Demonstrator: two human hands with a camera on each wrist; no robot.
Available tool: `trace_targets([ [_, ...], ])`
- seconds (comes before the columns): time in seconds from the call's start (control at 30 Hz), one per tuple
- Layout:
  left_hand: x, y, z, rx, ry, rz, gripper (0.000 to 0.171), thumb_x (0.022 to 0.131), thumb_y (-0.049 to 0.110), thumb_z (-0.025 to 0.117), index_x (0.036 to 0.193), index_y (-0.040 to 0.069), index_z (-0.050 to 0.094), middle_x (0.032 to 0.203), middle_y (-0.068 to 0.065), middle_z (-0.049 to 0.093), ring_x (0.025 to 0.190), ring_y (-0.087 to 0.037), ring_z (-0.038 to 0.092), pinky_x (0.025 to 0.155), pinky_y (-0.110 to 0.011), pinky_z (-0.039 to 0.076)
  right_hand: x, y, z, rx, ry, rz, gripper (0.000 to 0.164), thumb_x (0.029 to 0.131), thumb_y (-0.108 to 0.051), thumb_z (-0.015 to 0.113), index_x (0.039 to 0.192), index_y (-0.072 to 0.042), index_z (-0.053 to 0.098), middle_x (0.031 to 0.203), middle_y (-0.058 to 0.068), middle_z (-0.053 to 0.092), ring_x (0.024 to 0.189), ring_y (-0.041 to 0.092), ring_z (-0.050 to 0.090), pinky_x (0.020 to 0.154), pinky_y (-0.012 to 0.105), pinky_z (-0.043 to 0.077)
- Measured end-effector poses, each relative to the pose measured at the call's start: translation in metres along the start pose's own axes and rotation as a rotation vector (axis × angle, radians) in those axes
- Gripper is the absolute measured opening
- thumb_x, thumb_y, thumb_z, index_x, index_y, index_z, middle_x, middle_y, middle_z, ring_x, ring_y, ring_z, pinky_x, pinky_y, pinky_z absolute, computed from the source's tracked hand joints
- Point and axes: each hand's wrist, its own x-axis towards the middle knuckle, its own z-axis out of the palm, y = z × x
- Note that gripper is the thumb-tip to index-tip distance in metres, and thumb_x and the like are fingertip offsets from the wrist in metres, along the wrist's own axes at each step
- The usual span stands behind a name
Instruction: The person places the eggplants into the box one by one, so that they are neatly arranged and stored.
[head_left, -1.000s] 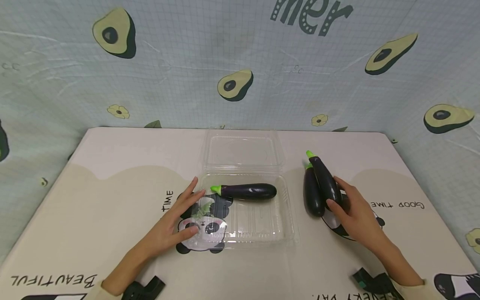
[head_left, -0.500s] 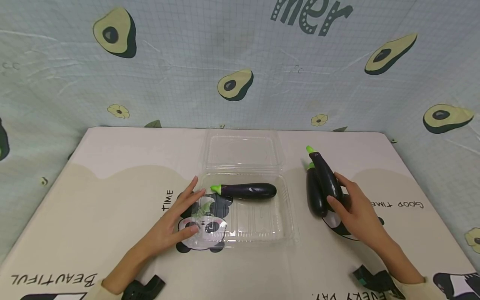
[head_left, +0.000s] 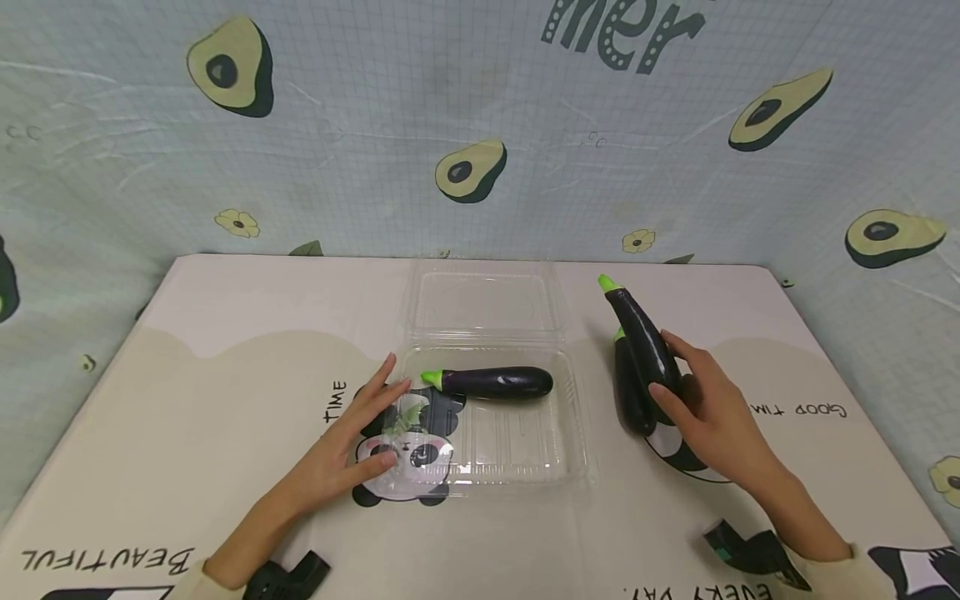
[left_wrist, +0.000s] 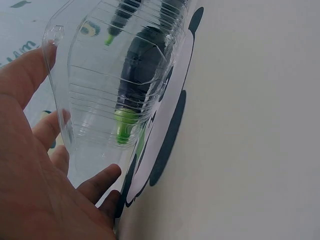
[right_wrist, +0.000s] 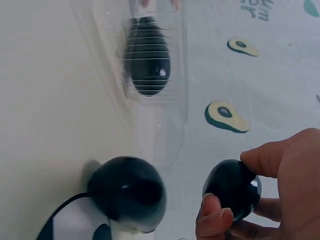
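A clear plastic clamshell box (head_left: 517,450) lies unfolded mid-table, its lid (head_left: 487,300) laid back. One dark eggplant (head_left: 498,382) with a green stem lies across the far part of its base. At the box's left rim, my left hand (head_left: 337,458) rests with spread fingers; the left wrist view has its fingertips (left_wrist: 50,50) on the rim. To the right of the box, my right hand (head_left: 712,417) grips a second eggplant (head_left: 643,333) by its thick end, raised off the table. A third eggplant (head_left: 632,392) lies on the table, partly hidden behind the held one.
The table (head_left: 225,450) wears a cover printed with pandas and words. Behind it hangs a pale curtain (head_left: 345,133) with avocado prints. A black wrist camera mount (head_left: 288,575) sits below the left hand, another (head_left: 750,550) below the right.
My right hand has lifted its eggplant slightly, and the stem end has swung up and to the left, covering more of the one beneath. The left hand and box have stayed put.
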Motion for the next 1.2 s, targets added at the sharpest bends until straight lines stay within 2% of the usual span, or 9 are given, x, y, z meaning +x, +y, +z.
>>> trace_targets([
  [0.17, 0.000, -0.001, 0.000, -0.003, -0.002, 0.013, 0.073, 0.081, 0.017, 0.065, 0.147, 0.009, 0.035, 0.160, -0.008, 0.005, 0.145, -0.028, 0.007, 0.099, -0.071, 0.017, 0.006, -0.008, -0.002, 0.051, -0.030, -0.023, 0.072, 0.089, -0.002, 0.065, 0.150, -0.019, 0.031, 0.118, 0.005, 0.049, 0.076, 0.007, 0.056, 0.062, 0.014, 0.046],
  [0.3, 0.001, -0.001, 0.000, -0.006, -0.001, 0.015, 0.073, 0.081, 0.015, 0.065, 0.147, 0.007, 0.035, 0.160, -0.007, 0.004, 0.145, -0.028, 0.007, 0.100, -0.070, 0.017, 0.010, -0.015, -0.002, 0.077, -0.056, -0.034, 0.073, 0.089, -0.001, 0.065, 0.150, -0.020, 0.030, 0.126, 0.007, 0.049, 0.086, 0.010, 0.061, 0.069, 0.015, 0.050],
  [0.37, 0.001, 0.000, 0.000, -0.008, -0.001, 0.012, 0.073, 0.081, 0.015, 0.064, 0.147, 0.007, 0.035, 0.160, -0.007, 0.004, 0.145, -0.028, 0.007, 0.100, -0.070, 0.017, 0.011, -0.019, -0.001, 0.066, -0.062, -0.049, 0.072, 0.089, -0.001, 0.065, 0.150, -0.019, 0.031, 0.122, 0.007, 0.051, 0.084, 0.011, 0.062, 0.069, 0.016, 0.051],
  [0.43, 0.001, 0.000, 0.000, -0.009, 0.000, 0.014, 0.072, 0.081, 0.015, 0.064, 0.147, 0.006, 0.036, 0.160, -0.007, 0.004, 0.145, -0.028, 0.007, 0.100, -0.070, 0.017, 0.013, -0.021, 0.001, 0.060, -0.066, -0.069, 0.071, 0.088, -0.002, 0.066, 0.149, -0.018, 0.032, 0.111, 0.004, 0.055, 0.076, 0.010, 0.062, 0.064, 0.018, 0.050],
  [0.53, 0.001, 0.001, 0.000, -0.012, 0.000, 0.014, 0.073, 0.081, 0.015, 0.065, 0.147, 0.006, 0.035, 0.160, -0.007, 0.004, 0.145, -0.028, 0.007, 0.101, -0.069, 0.016, 0.015, -0.025, 0.004, 0.043, -0.074, -0.108, 0.070, 0.087, -0.002, 0.067, 0.147, -0.018, 0.035, 0.093, -0.002, 0.056, 0.063, 0.007, 0.055, 0.056, 0.021, 0.046],
  [0.63, 0.001, 0.001, 0.000, -0.013, 0.000, 0.015, 0.073, 0.081, 0.014, 0.065, 0.147, 0.007, 0.035, 0.160, -0.007, 0.004, 0.145, -0.028, 0.007, 0.101, -0.069, 0.016, 0.018, -0.028, 0.007, 0.039, -0.084, -0.159, 0.072, 0.084, -0.002, 0.070, 0.146, -0.019, 0.037, 0.084, -0.007, 0.052, 0.058, 0.006, 0.047, 0.052, 0.023, 0.041],
  [0.77, 0.001, 0.001, -0.001, -0.015, 0.001, 0.010, 0.073, 0.081, 0.014, 0.064, 0.148, 0.009, 0.035, 0.160, -0.006, 0.004, 0.145, -0.027, 0.007, 0.101, -0.068, 0.016, 0.021, -0.030, 0.010, 0.060, -0.105, -0.223, 0.073, 0.083, -0.002, 0.071, 0.146, -0.018, 0.038, 0.090, -0.007, 0.050, 0.062, 0.005, 0.046, 0.053, 0.023, 0.041],
  [1.0, 0.001, 0.001, -0.001, -0.012, 0.000, 0.011, 0.074, 0.081, 0.015, 0.064, 0.148, 0.010, 0.035, 0.160, -0.007, 0.004, 0.145, -0.028, 0.007, 0.101, -0.069, 0.016, 0.029, -0.034, 0.013, 0.072, -0.152, -0.288, 0.069, 0.084, -0.004, 0.070, 0.145, -0.016, 0.040, 0.120, -0.005, 0.051, 0.068, 0.006, 0.044, 0.057, 0.022, 0.040],
  [1.2, 0.001, 0.001, -0.001, -0.014, 0.000, 0.010, 0.073, 0.080, 0.014, 0.064, 0.148, 0.010, 0.036, 0.160, -0.007, 0.005, 0.145, -0.028, 0.007, 0.100, -0.069, 0.017, 0.035, -0.040, 0.021, 0.102, -0.192, -0.336, 0.064, 0.086, -0.005, 0.069, 0.144, -0.016, 0.044, 0.134, -0.003, 0.050, 0.068, 0.010, 0.044, 0.058, 0.021, 0.039],
])
